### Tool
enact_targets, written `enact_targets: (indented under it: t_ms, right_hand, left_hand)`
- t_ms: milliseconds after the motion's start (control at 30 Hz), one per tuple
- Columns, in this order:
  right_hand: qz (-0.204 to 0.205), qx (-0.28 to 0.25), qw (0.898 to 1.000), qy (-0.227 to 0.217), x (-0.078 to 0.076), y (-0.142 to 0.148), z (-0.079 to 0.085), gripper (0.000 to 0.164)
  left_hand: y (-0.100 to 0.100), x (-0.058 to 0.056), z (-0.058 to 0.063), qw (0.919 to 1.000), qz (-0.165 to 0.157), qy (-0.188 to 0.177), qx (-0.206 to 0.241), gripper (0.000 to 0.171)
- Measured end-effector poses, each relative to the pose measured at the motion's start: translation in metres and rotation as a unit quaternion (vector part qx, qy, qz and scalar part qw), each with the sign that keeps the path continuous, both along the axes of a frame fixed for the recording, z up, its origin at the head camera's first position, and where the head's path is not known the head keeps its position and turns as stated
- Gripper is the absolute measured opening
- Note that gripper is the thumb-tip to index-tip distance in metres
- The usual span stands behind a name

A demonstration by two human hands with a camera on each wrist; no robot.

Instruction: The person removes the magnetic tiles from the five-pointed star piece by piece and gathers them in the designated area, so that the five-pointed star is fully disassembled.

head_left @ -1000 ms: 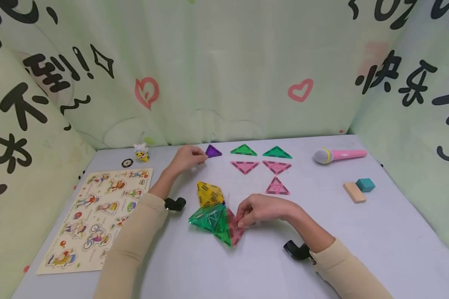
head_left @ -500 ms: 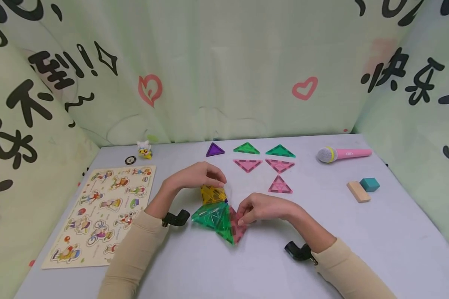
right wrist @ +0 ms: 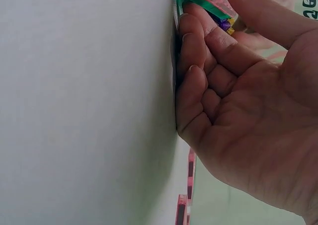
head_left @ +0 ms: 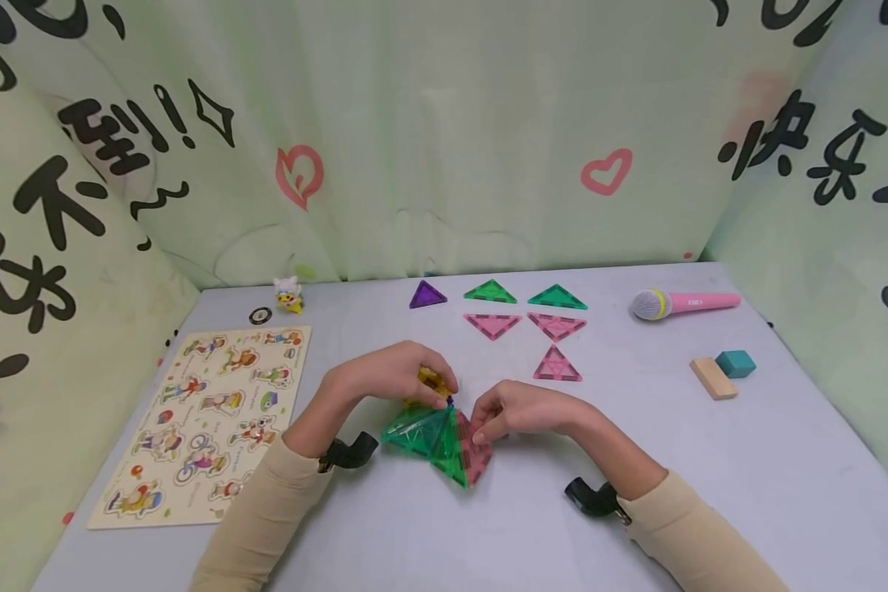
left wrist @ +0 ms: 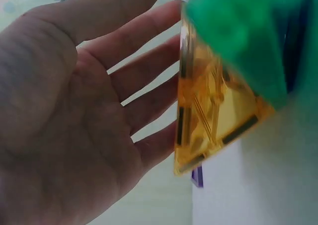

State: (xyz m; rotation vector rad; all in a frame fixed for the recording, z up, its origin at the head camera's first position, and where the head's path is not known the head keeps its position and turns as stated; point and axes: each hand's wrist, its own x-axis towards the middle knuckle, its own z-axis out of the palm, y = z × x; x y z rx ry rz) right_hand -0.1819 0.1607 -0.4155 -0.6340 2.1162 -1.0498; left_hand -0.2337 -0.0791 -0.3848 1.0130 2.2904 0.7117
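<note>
In front of me stands a joined figure of see-through magnetic tiles: green tiles (head_left: 417, 432) in the middle, a yellow magnetic tile (left wrist: 218, 111) at the far end and a pink magnetic tile (head_left: 474, 462) on the right. My left hand (head_left: 395, 374) holds the yellow part, fingers behind it and thumb in front, covering most of it in the head view. My right hand (head_left: 525, 407) pinches the pink tile between thumb and index finger, its other fingers curled close to the tabletop. A bit of purple (right wrist: 223, 24) shows at the joint between the hands.
Behind the figure lie a purple triangle tile (head_left: 427, 295), two green triangles (head_left: 491, 291) and three pink triangles (head_left: 557, 364). A picture puzzle board (head_left: 215, 403) is at left, near a small figurine (head_left: 289, 294). A toy microphone (head_left: 684, 303) and two blocks (head_left: 714, 379) lie right.
My left hand has come from beside the purple triangle at the back toward me and taken hold of the yellow part. The right hand keeps its pinch on the pink tile.
</note>
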Motion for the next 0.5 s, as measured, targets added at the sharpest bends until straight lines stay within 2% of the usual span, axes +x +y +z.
enact_targets:
  t_ms: [200,367,500]
  right_hand:
    - [-0.002,-0.006,1.0,-0.002,0.0,-0.001,0.001,0.01]
    - [0.002,-0.001,1.0,0.003,0.0,0.0,0.002,0.011]
    - [0.005,0.0,1.0,0.005,0.0,0.002,0.003,0.011]
  left_hand:
    - [0.003,0.016,0.005,0.9983,-0.05,0.03,0.002,0.018]
    - [0.011,0.024,0.003,0.9967,-0.046,0.062,-0.023,0.017]
    - [0.017,0.026,-0.002,0.9954,-0.055,0.076,-0.022,0.018]
